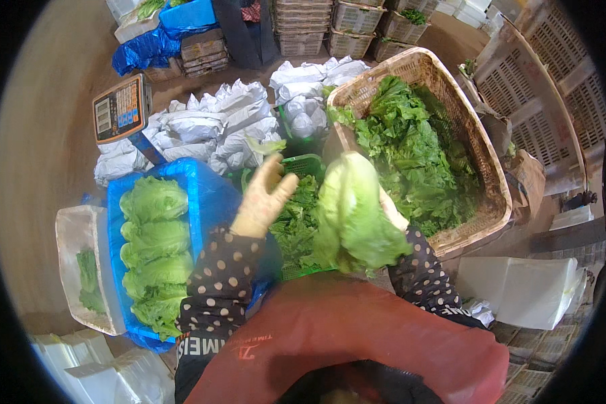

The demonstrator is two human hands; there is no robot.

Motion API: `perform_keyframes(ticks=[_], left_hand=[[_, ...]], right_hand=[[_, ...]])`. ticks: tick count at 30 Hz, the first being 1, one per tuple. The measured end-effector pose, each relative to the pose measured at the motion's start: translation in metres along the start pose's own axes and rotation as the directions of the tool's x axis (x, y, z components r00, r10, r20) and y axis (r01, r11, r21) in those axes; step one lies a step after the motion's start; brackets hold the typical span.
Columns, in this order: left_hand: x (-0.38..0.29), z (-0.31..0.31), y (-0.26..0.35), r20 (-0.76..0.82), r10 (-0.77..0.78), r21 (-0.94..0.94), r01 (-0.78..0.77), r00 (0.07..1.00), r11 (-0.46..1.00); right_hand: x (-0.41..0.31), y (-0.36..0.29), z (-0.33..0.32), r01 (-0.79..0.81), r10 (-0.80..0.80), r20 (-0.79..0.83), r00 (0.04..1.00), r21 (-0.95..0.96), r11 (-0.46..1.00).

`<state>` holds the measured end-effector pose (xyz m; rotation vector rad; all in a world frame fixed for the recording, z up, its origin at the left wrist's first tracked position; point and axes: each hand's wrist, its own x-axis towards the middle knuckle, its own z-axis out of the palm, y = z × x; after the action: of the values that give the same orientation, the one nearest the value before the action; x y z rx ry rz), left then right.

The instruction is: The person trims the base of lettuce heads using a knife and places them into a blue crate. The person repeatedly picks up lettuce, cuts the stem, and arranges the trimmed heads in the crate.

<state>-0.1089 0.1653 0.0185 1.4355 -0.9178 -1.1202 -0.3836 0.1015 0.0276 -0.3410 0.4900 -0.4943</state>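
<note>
A large head of leafy lettuce (356, 212) is held in my gloved right hand (393, 208), whose fingers are mostly hidden behind it. My left hand (270, 194), in a pale glove, is raised with thumb and fingers apart; a loose pale green leaf (266, 146) is just beyond its fingertips, and whether it touches them I cannot tell. Under both hands a green plastic crate (308, 271) holds loose green leaves (298, 217). On the left, several lettuce heads (156, 242) lie in a row in a container lined with blue plastic (194, 202).
A big soiled crate (502, 177) full of leaves stands at the right. Wrapped white bundles (197, 126) and a digital scale display (121, 108) lie beyond. A white foam box (63, 267) is far left; stacked crates (303, 30) stand at the back.
</note>
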Motion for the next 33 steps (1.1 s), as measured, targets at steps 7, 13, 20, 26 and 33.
perform_keyframes(ticks=[7, 13, 20, 26, 33], left_hand=[[-0.024, 0.045, -0.051, -0.028, 0.104, -0.137, -0.107, 0.994, 0.985], [-0.033, 0.027, -0.086, 0.189, -0.008, -0.547, 0.112, 0.982, 0.830], [-0.101, 0.042, -0.129, -0.029, -0.022, -0.579, 0.001, 0.999, 0.815], [-0.153, -0.075, -0.124, -0.416, -0.061, -0.462, -0.153, 0.907, 0.874], [-0.233, -0.343, -0.006, -0.409, -0.115, -0.887, -0.366, 0.905, 0.281]], right_hand=[[0.013, 0.022, 0.030, 0.099, -0.326, -0.184, 0.927, -0.718, 0.689], [0.025, -0.017, -0.022, 0.233, -0.520, 0.025, 0.854, -0.912, 0.338], [0.042, 0.110, -0.019, 0.082, -0.111, 0.006, 0.994, -0.718, 0.691], [0.098, 0.178, 0.097, 0.273, -0.140, 0.235, 0.962, -0.832, 0.483], [0.299, 0.258, 0.216, 0.535, -0.095, 0.628, 0.773, -0.725, -0.434]])
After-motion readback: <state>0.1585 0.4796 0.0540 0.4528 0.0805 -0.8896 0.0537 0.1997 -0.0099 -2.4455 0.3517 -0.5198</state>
